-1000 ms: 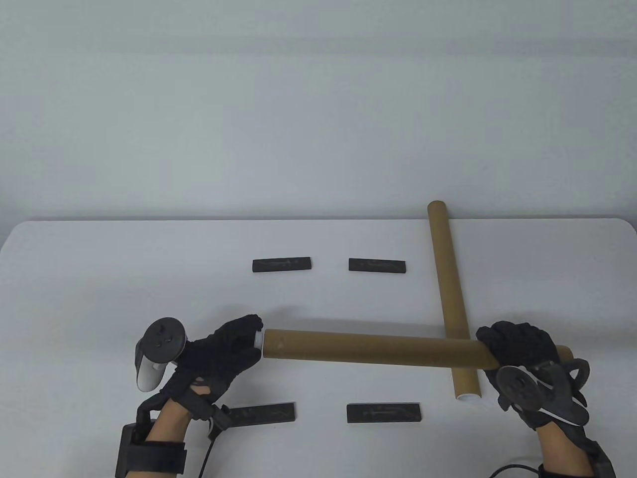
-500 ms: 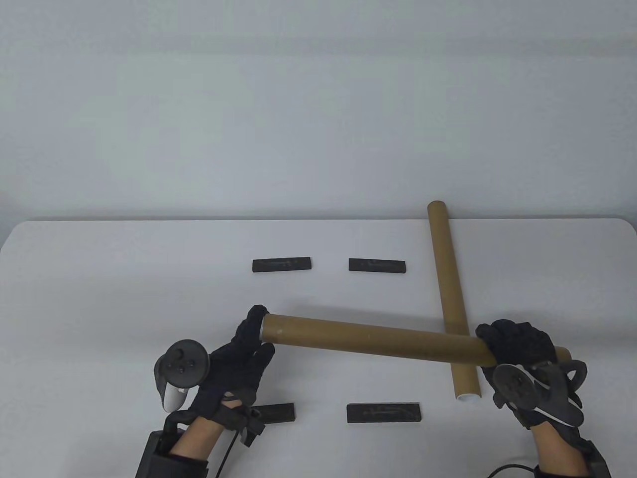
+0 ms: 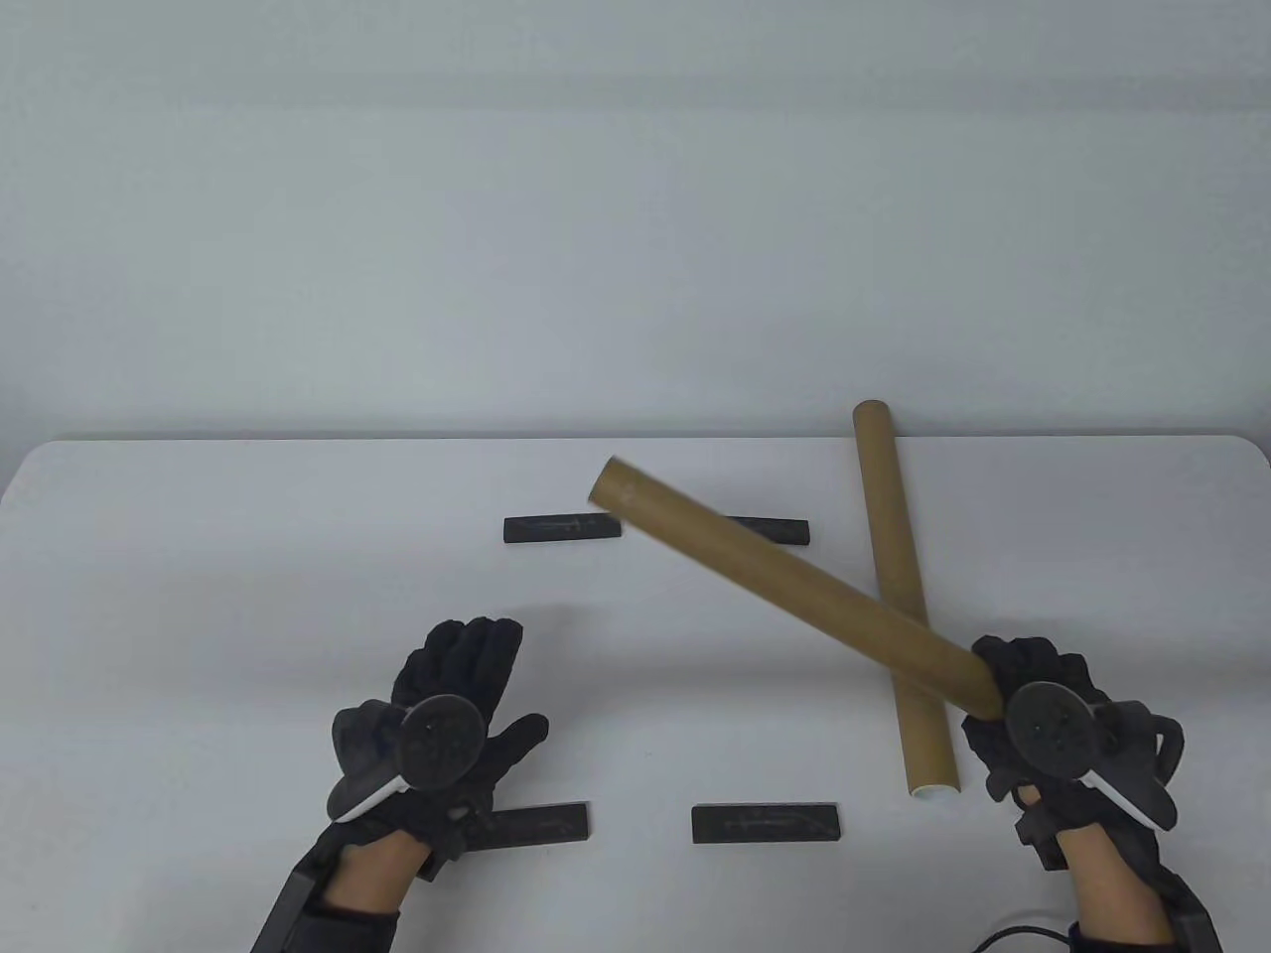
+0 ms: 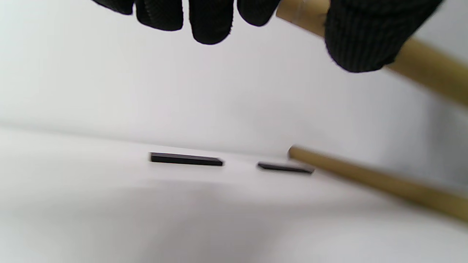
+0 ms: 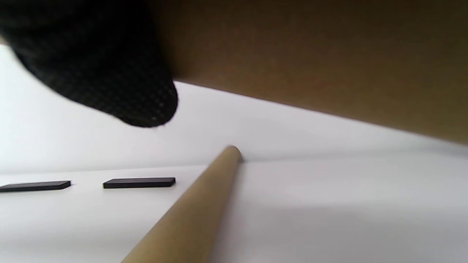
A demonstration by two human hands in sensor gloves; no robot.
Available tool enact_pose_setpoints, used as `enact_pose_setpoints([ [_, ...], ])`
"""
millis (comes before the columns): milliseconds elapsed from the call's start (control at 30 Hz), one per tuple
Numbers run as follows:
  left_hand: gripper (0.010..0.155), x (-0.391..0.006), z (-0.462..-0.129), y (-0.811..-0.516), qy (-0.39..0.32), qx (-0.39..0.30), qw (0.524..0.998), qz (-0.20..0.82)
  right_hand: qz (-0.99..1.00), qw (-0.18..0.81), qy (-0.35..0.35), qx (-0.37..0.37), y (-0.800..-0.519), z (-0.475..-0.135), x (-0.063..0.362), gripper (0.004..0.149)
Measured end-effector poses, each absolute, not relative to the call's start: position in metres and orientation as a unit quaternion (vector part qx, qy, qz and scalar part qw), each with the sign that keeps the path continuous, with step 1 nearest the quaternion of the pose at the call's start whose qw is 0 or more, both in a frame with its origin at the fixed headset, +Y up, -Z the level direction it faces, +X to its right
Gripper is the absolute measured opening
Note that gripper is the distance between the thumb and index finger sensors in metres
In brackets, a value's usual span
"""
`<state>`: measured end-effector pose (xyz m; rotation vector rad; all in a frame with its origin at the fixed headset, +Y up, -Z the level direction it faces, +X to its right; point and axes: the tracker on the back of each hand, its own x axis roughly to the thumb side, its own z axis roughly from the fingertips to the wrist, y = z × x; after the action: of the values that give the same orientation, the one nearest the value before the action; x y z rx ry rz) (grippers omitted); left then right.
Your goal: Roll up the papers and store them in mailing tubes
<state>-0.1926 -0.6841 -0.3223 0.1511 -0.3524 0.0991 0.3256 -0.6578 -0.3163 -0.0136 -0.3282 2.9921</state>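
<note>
Brown cardboard mailing tube (image 3: 784, 581) is what I'm holding in my right hand (image 3: 1033, 715), fingers wrapped round its near end, far end angled up and away to the left over the white table (image 3: 199, 596). My left hand (image 3: 452, 695) is hovering flat w/ fingers relaxed and spread, gripping nothing.

Judging the step: I'm prob. setting this tube aside beside the second brown cardboard tube (image 3: 899, 596), which is lying on the table, white cap at its near end, far end poking past the back edge. To do it well I'm thinking: lower the raised end slowly, keep the grip firm near the end since the long tube levers hard, and lay it parallel, not across.

In the way: the held tube is crossing over the lying one near my right hand, so a careless drop could knock it rolling. Four flat black rectangular weights, e.g. back-left one (image 3: 562, 527), are sitting mid-table; the tube is passing above the back-right one. No paper visible anywhere.
</note>
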Motion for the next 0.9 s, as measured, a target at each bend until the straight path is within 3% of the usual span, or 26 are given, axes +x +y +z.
enact_pose_setpoints([
  [167, 0.087, -0.183, -0.321, -0.687, -0.179, 0.061, 0.982, 0.02, 0.979, 0.172, -0.023, -0.109, -0.67, -0.336, 0.36, 0.08],
  [267, 0.087, -0.181, -0.319, -0.688, -0.188, 0.056, 0.981, 0.008, 0.961, 0.168, 0.033, -0.215, -0.687, -0.352, 0.381, 0.08],
  [400, 0.087, -0.185, -0.319, -0.69, -0.186, 0.051, 0.981, 0.013, 0.94, 0.158, 0.117, -0.278, -0.708, -0.37, 0.398, 0.08],
  [633, 0.087, -0.189, -0.322, -0.694, -0.181, 0.038, 0.982, 0.021, 0.914, 0.145, 0.17, -0.339, -0.73, -0.397, 0.398, 0.081],
  [900, 0.086, -0.192, -0.322, -0.693, -0.176, 0.037, 0.983, 0.025, 0.908, 0.129, 0.181, -0.355, -0.746, -0.42, 0.393, 0.082],
])
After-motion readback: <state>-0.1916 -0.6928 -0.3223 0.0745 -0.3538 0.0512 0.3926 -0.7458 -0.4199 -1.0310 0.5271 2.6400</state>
